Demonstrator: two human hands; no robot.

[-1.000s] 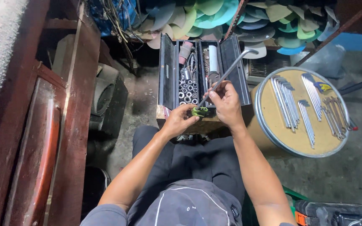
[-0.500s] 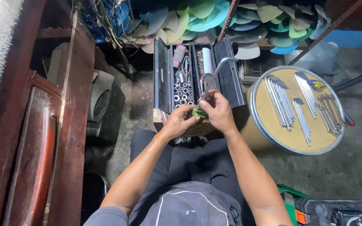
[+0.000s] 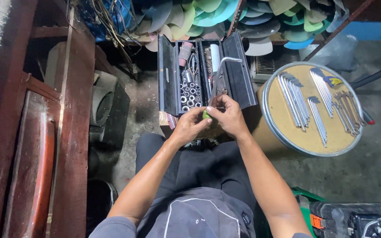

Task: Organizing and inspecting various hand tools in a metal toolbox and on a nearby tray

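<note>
From the head camera, the left hand [image 3: 190, 125] and right hand [image 3: 228, 115] pinched a small green piece [image 3: 206, 115] together, the right also gripping a bent steel wrench [image 3: 220, 75]. Behind stood an open black metal toolbox [image 3: 206, 72] of shiny sockets [image 3: 190, 94]; right, a round drum lid [image 3: 283, 132] held steel keys [image 3: 294, 99].
</note>
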